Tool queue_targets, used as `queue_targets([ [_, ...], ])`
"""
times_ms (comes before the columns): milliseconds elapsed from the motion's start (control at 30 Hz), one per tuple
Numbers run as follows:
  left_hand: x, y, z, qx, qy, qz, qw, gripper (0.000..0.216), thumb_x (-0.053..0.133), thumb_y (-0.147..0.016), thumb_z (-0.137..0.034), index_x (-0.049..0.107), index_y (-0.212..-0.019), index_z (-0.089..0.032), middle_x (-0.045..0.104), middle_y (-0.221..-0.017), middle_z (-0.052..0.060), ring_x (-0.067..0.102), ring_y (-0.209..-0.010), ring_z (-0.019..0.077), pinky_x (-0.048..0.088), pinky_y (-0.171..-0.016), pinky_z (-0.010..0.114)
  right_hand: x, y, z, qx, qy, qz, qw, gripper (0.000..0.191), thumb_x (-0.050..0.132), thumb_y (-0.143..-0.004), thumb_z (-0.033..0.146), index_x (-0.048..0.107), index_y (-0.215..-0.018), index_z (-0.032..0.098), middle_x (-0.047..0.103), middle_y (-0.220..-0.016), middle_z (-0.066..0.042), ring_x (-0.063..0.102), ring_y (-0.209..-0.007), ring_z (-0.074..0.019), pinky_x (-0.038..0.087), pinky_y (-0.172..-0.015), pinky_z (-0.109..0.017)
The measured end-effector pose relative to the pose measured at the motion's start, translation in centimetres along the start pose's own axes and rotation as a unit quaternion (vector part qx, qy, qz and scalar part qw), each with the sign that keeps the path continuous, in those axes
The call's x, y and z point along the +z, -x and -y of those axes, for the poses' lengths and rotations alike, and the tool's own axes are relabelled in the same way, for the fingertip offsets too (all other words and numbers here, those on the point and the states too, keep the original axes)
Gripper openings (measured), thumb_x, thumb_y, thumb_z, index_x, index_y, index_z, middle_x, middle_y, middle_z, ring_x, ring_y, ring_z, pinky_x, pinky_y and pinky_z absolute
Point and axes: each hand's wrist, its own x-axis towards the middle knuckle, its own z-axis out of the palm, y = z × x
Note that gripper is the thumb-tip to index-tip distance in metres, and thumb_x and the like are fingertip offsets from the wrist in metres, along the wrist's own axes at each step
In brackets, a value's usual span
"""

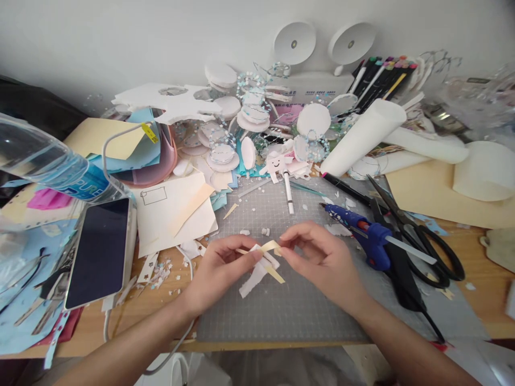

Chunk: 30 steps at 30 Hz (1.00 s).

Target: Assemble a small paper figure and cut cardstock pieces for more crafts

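Observation:
Over the grey cutting mat (306,316), my left hand (225,262) pinches a small white paper piece (252,281) together with a yellow paper strip (275,274). The thumb and fingers of my right hand (322,262) close on one end of the yellow strip, which loops across the white piece. Just beyond them lie small white scraps (265,231). A little white paper figure (277,163) with a drawn smile sits farther back, beside a white marker (288,193). How the strip is fastened is hidden by my fingers.
To the right lie a blue glue gun (362,230) and black-handled scissors (426,257). A phone (98,249), a water bottle (52,161) and paper sheets (169,220) occupy the left. White foam discs (314,120), paper rolls (366,134) and several markers (382,80) crowd the back.

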Motion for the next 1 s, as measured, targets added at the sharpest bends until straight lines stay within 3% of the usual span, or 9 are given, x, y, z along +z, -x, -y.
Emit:
queue_targets([
  [233, 0.2, 0.0, 0.0, 0.009, -0.002, -0.015, 1.000, 0.018, 0.073, -0.081, -0.035, 0.075, -0.079, -0.017, 0.067, -0.068, 0.001, 0.050, -0.061, 0.0091, 0.039, -0.056, 0.018, 0.2, -0.2, 0.2, 0.064, -0.099, 0.009, 0.993, 0.011, 0.070, -0.081, 0.017, 0.066, -0.086, 0.025, 0.064, -0.081, 0.003, 0.062, -0.075, -0.0086, 0.053, -0.071, -0.017],
  [467, 0.2, -0.1, 0.5, -0.021, 0.054, -0.036, 0.998, 0.019, 0.077, -0.078, -0.036, 0.075, -0.080, -0.017, 0.066, -0.068, 0.000, 0.052, -0.061, 0.0081, 0.041, -0.057, 0.017, 1.0, 0.2, -0.1, 0.075, -0.107, -0.006, 0.991, 0.008, 0.069, -0.083, 0.019, 0.063, -0.086, 0.023, 0.062, -0.081, 0.002, 0.062, -0.075, -0.0103, 0.053, -0.069, -0.020],
  [667, 0.5, -0.1, 0.5, -0.045, 0.100, -0.057, 0.992, 0.020, 0.079, -0.074, -0.036, 0.073, -0.077, -0.016, 0.063, -0.070, -0.001, 0.053, -0.062, 0.0083, 0.044, -0.057, 0.016, 1.8, 0.5, -0.4, 0.020, -0.056, -0.024, 0.998, 0.015, 0.066, -0.084, 0.014, 0.062, -0.092, 0.025, 0.062, -0.085, 0.003, 0.061, -0.076, -0.0091, 0.054, -0.072, -0.019],
  [867, 0.4, -0.1, 0.3, -0.036, 0.085, -0.046, 0.995, 0.019, 0.078, -0.076, -0.035, 0.074, -0.076, -0.016, 0.062, -0.067, -0.002, 0.051, -0.061, 0.0064, 0.042, -0.056, 0.014, 1.8, 0.5, -0.5, -0.039, 0.020, -0.021, 0.999, 0.017, 0.064, -0.085, 0.012, 0.061, -0.094, 0.026, 0.063, -0.086, 0.003, 0.061, -0.078, -0.0097, 0.053, -0.075, -0.021],
  [1000, 0.4, -0.1, 0.4, -0.029, 0.084, -0.044, 0.995, 0.018, 0.077, -0.078, -0.034, 0.075, -0.077, -0.016, 0.063, -0.067, -0.002, 0.051, -0.060, 0.0060, 0.041, -0.055, 0.014, 1.4, 0.5, -0.5, -0.057, 0.017, -0.022, 0.998, 0.020, 0.063, -0.086, 0.010, 0.061, -0.097, 0.026, 0.062, -0.086, 0.003, 0.060, -0.078, -0.0097, 0.053, -0.073, -0.021],
])
